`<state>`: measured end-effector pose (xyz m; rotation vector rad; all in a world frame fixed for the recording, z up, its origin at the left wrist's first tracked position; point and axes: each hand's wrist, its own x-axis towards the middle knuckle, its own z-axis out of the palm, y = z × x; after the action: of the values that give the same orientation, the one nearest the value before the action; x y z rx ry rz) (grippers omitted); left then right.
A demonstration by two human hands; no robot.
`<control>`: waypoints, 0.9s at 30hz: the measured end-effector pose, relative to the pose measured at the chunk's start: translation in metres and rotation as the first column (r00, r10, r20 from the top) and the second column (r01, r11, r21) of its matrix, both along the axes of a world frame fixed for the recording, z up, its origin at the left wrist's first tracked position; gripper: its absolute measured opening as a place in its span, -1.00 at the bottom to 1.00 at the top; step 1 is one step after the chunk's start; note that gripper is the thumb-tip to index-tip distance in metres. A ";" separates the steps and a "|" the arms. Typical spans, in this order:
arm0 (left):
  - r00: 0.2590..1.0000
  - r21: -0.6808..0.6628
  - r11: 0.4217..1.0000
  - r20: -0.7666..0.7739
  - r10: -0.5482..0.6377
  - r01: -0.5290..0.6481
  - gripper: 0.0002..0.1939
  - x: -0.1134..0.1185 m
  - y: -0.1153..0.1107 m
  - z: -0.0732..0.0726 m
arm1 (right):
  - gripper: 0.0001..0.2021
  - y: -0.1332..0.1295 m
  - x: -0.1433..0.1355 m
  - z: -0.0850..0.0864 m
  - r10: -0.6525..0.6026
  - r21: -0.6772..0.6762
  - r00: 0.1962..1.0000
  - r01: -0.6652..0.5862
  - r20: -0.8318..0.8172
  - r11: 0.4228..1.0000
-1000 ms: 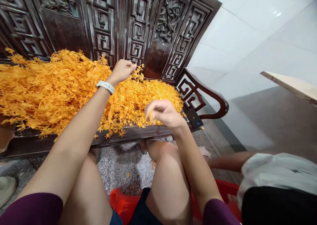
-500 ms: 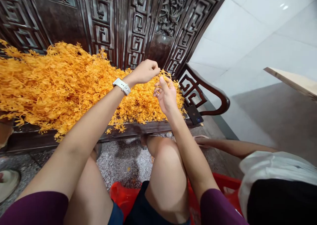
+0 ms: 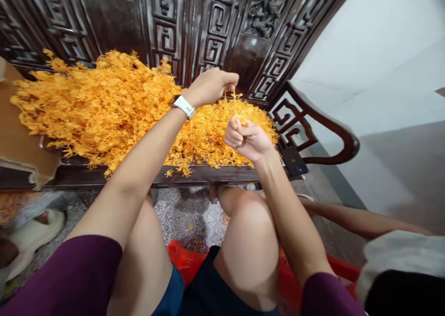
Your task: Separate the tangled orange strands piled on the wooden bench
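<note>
Head view: orange sprig point(image 3: 235, 104) is running between both hands, long axis close to upright in frame, just above the right-hand end of the orange heap point(image 3: 114, 107). Left hand point(image 3: 210, 85) is holding the upper end, thumb and finger pinched, nearer the backrest point(image 3: 107, 24). Right hand point(image 3: 249, 140) is gripping the lower end, fingers curled, no visible gap, sitting lower and nearer the body. Exact fingertip contact is too small to tell.

Materials: sprig is looking thin, stringy, probably flexible. Heap is showing tangled, spidery, matte tufts, spilling to the front edge of the bench point(image 3: 222, 173). Backrest is glossy dark wood, square fretwork; armrest point(image 3: 347, 151) is curving smoothly. Flat dark phone point(image 3: 295, 161) is lying beside it. Brown cardboard point(image 3: 24, 142) is standing at left, edge ragged.
</note>
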<state>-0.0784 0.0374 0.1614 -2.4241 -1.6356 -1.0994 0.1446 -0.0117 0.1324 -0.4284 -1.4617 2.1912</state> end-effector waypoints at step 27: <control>0.942 -0.047 0.965 0.210 0.261 -0.257 -0.82 -0.052 0.008 -0.022 | -0.70 0.001 -0.007 -0.001 -0.426 0.008 0.899 0.427 0.099 0.904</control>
<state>-0.1305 0.0455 0.1399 -2.0787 -1.9651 -1.3403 0.1380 -0.0108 0.1312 -0.7926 -1.2557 1.8489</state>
